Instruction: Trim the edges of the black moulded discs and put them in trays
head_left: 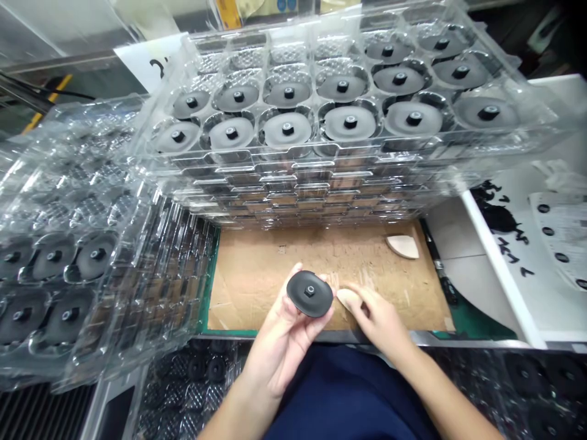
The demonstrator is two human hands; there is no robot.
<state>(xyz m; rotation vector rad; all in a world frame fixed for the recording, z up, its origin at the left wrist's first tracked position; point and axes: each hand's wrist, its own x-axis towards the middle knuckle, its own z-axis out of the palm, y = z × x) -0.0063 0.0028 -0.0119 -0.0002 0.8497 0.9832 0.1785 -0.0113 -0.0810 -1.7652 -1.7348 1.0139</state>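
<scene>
My left hand [287, 339] holds a dark grey oval disc [300, 292] by its edges, with the short central post facing up. Between the fingertips of my right hand [378, 315] is a small off-white pad [347, 297], close to the disc's right edge; whether it touches the disc I cannot tell. Both hands are over the front of a brown cardboard sheet [257, 263]. Another off-white, wedge-shaped pad [403, 246] lies on the cardboard at the back right.
A tall stack of clear plastic trays [321, 183] stands behind the cardboard, its top tray holding similar discs [288, 128], with several pockets unfilled. More stacked trays [96, 256] stand at the left. To the right are a white board edge [499, 263] and a printed sheet [562, 235].
</scene>
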